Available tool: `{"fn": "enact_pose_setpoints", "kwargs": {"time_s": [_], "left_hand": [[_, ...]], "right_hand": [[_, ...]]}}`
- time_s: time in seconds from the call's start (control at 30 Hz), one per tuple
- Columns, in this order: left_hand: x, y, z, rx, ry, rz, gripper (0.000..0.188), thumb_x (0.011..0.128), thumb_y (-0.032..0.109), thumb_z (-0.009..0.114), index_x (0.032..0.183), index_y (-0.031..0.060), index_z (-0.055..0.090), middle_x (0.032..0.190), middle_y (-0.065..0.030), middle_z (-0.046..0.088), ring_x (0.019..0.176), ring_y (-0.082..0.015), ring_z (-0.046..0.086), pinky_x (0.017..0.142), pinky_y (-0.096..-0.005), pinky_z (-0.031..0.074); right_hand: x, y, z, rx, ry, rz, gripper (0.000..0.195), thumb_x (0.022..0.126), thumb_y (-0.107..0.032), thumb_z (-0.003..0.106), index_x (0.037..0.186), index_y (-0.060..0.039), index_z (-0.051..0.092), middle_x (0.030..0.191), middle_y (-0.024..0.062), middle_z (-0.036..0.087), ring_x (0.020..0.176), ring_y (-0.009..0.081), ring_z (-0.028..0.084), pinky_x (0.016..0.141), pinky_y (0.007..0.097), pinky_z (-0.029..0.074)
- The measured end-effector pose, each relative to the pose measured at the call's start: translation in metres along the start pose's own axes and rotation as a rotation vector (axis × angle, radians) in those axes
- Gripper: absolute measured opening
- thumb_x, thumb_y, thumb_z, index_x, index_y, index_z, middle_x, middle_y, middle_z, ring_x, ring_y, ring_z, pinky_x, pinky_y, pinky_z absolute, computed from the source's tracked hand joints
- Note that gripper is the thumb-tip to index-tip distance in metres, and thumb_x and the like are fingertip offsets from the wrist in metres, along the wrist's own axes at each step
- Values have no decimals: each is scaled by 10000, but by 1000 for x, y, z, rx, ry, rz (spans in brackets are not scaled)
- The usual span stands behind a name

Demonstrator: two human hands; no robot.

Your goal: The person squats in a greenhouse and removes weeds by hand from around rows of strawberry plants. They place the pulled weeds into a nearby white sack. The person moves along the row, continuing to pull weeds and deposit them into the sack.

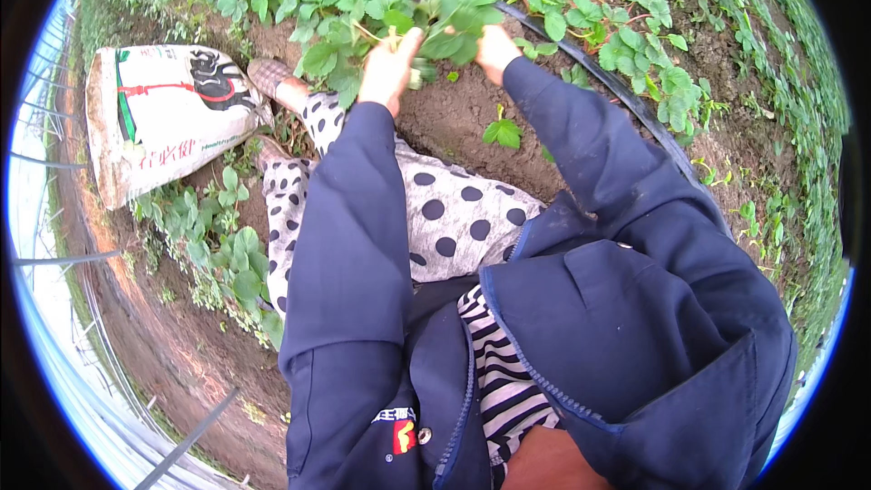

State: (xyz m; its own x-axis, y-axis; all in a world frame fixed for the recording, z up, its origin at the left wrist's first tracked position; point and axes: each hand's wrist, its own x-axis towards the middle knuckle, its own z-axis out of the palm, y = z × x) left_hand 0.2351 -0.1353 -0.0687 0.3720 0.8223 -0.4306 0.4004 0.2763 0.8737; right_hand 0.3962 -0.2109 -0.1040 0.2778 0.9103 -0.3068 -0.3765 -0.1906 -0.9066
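Observation:
My left hand (386,71) is closed around the pale stems of a bunch of strawberry plants (454,22), thumb uppermost. Its green leaves spread to the right, blurred, between my two hands. My right hand (497,53) touches the bunch from the other side; leaves cover its fingertips, so its grip is hidden. Just below lies bare brown soil (449,119) with a loose green leaf (502,133) on it. Rooted strawberry plants (326,7) crowd close behind my left hand.
A black drip hose (612,82) curves along the bed past my right arm. A white printed sack (170,109) stands at the left, beside my shoes (267,75). More strawberry plants (231,262) grow left of my legs. Metal hoops (190,439) edge the far left.

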Motion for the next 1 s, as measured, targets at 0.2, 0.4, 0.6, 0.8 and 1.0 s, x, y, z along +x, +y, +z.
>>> {"fn": "enact_pose_setpoints", "kwargs": {"time_s": [0.2,0.4,0.6,0.8,1.0], "left_hand": [[-32,-9,24,-599,-238,160,580,872,317,677,1313,28,435,1292,-93,505,1218,-192,442,1058,-354,329],[-29,-9,5,-813,107,-1,308,924,181,599,1177,14,549,1078,-80,621,915,-186,602,760,-322,511],[-51,24,-24,-722,376,20,146,959,231,544,922,92,523,670,-9,491,532,-141,488,486,-302,408],[-60,30,-34,-546,189,174,222,887,147,646,1050,19,569,936,-87,621,715,-155,585,508,-271,488],[-51,21,-33,-570,198,196,235,914,142,596,1108,9,601,950,-69,654,680,-136,595,490,-254,477]], "right_hand": [[-24,4,58,-674,76,-454,250,916,-115,455,1102,7,569,1002,188,633,914,286,627,794,377,496],[-56,21,75,-782,-81,-605,256,916,-142,450,1111,-18,558,1031,216,592,913,372,602,836,409,493],[-57,-16,-15,-802,99,-355,237,861,-211,606,1019,-36,630,920,157,631,807,303,637,789,393,513],[-27,-24,-5,-1545,34,-336,313,819,-330,652,836,-21,602,755,172,652,761,351,648,679,456,503],[0,17,-16,-1237,96,-620,180,816,-204,651,862,-35,607,807,153,608,629,297,625,644,424,512]]}}
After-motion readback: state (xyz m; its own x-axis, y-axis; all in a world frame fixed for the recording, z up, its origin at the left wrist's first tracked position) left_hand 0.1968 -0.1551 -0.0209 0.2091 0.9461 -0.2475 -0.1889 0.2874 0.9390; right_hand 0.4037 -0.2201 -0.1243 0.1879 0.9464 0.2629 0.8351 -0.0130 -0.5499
